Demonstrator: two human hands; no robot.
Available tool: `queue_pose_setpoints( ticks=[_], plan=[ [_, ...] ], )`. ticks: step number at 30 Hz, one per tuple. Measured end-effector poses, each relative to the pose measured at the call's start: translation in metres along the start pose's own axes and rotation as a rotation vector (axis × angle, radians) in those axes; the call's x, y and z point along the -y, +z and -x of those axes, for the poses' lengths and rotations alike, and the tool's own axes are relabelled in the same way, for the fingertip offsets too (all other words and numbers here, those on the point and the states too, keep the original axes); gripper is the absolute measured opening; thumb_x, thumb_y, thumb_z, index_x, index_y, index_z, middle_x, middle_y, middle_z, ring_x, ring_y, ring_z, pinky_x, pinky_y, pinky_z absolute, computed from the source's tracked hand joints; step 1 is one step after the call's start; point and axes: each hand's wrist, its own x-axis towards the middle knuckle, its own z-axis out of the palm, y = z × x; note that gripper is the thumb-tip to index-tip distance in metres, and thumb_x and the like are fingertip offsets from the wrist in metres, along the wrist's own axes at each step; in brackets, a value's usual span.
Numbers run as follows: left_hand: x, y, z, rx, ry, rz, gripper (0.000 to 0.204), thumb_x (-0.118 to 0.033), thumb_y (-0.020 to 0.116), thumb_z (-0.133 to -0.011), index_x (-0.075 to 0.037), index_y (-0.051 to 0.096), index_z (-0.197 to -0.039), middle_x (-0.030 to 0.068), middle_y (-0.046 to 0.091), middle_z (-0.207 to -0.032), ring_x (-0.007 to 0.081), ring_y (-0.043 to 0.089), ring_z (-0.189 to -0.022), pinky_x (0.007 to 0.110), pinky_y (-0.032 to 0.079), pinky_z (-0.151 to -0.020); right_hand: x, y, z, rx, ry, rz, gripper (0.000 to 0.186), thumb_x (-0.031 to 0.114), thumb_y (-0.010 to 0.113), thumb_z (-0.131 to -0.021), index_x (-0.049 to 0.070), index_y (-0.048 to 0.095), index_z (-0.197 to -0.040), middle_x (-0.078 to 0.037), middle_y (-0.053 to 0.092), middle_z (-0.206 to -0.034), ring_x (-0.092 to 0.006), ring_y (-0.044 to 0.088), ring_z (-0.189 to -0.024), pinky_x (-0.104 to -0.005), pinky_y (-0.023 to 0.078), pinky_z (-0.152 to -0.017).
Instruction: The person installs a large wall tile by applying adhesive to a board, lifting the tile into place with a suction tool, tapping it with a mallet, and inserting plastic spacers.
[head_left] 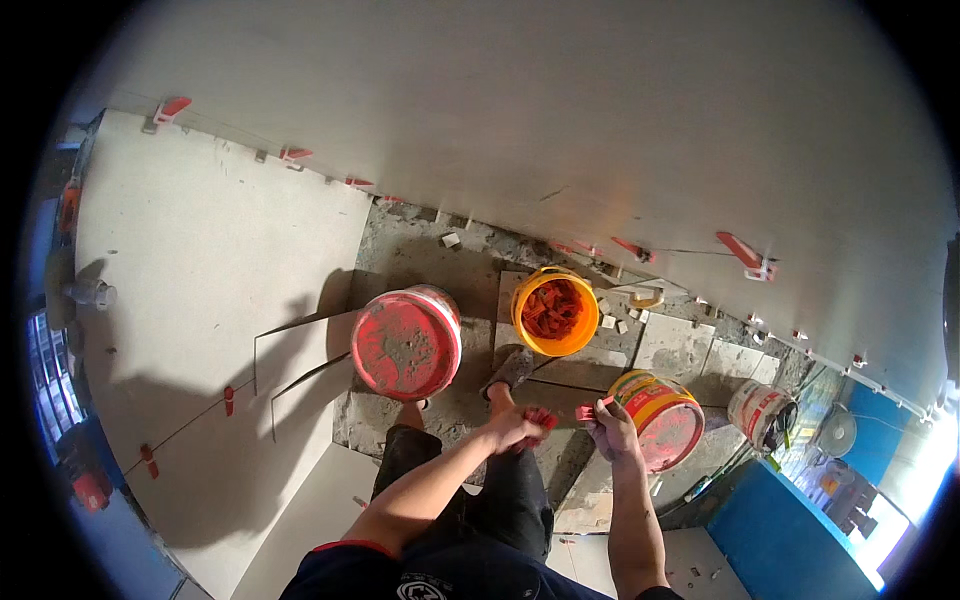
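Note:
My left hand [512, 430] is closed round a handful of red tile-levelling wedges [541, 420], held in front of my legs. To its right, my right hand [612, 432] pinches a red wedge [586, 411] between thumb and fingers. Beyond both hands stands a yellow bucket [519, 322] with many more red wedges [552, 310] inside. Along the foot of the large grey wall tile [560, 110], red wedges [740, 252] sit in white clips at the joint. More wedges [229, 401] are set in the joint of the pale tiled wall at the left.
A red-topped, mortar-smeared bucket [406, 345] stands left of the yellow one. Another upturned-looking bucket [668, 430] is beside my right hand, with a white bucket [760, 412] farther right. Small tile pieces [608, 321] litter the rough floor. A blue panel [790, 520] stands at lower right.

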Motion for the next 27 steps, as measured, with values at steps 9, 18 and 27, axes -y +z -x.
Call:
queue_pose_setpoints(
  ticks=[9,18,27],
  plan=[
    [0.13,-0.092,0.049,-0.128,-0.009,0.399,0.029,-0.003,0.074,-0.077,-0.008,0.06,-0.103,0.0036,0.063,-0.082,0.0137,0.061,-0.065,0.028,0.05,-0.055,-0.034,-0.003,-0.118,-0.329,-0.075,-0.181,0.013,0.016,0.055,-0.097,0.003,0.055,-0.101,-0.006,0.061,-0.089,-0.0146,0.06,-0.078,-0.0253,0.053,-0.066],
    [0.162,-0.146,0.065,-0.293,-0.033,0.528,0.023,-0.007,0.07,-0.08,-0.006,0.059,-0.1,0.0008,0.057,-0.071,0.0115,0.055,-0.057,0.025,0.041,-0.048,-0.089,-0.085,-0.21,-0.489,-0.022,0.227,0.017,0.02,0.052,-0.095,0.004,0.059,-0.094,-0.009,0.064,-0.079,-0.0186,0.062,-0.059,-0.029,0.053,-0.051],
    [0.134,-0.132,0.035,-0.393,0.102,0.262,0.025,-0.014,0.071,-0.082,-0.005,0.054,-0.099,0.003,0.061,-0.079,0.0108,0.055,-0.061,0.024,0.043,-0.052,-0.203,0.037,-0.102,0.097,0.453,1.13,0.044,0.038,0.054,-0.095,0.001,0.063,-0.116,-0.019,0.065,-0.097,-0.0214,0.062,-0.091,-0.0348,0.048,-0.08]
  ],
)
